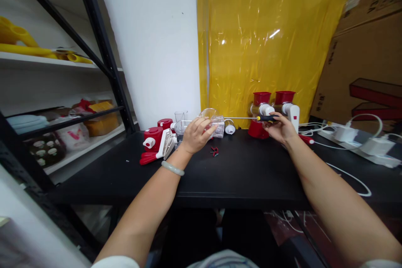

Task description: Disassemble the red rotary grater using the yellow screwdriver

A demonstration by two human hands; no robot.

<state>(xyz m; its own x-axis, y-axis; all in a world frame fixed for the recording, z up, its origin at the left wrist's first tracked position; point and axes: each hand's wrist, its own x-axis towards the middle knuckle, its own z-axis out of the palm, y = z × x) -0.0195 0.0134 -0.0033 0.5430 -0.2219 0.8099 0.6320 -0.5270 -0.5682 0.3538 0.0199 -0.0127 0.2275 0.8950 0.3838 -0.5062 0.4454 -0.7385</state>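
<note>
My left hand [197, 133] is closed around a clear plastic housing [211, 123] held just above the black table [238, 171]. My right hand [280, 128] grips a screwdriver [251, 118] by its black and yellow handle. Its long metal shaft points left and its tip reaches the clear housing. A pale bracelet [172, 168] circles my left wrist. A small red and black part [214, 151] lies on the table below the housing.
Red and white appliance parts [156, 143] lie left of my hand, and two assembled red-topped units [274, 105] stand at the back. A power strip with white chargers and cables [361, 144] is at right. Metal shelving [63, 125] stands left, yellow sheeting behind.
</note>
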